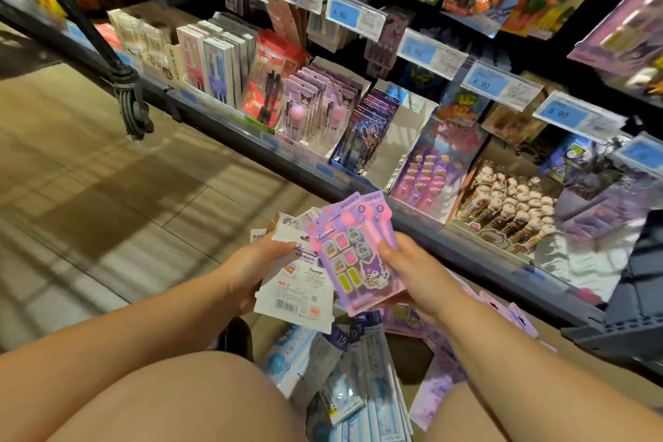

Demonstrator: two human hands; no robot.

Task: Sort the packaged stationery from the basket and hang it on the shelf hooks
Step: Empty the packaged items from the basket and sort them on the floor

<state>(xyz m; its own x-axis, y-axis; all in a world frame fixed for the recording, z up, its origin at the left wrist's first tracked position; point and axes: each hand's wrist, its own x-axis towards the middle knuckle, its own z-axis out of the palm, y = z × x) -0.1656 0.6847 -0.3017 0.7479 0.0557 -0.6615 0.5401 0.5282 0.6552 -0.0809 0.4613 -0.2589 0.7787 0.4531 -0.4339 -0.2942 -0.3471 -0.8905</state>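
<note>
Purple-pink carded pack, barcode-backed white packs behind.

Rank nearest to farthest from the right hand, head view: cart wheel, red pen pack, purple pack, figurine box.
1. purple pack: held in the right hand.
2. figurine box: low shelf, just ahead and to the right.
3. red pen pack: farther along the shelf, to the left.
4. cart wheel: on the floor, far left.
</note>
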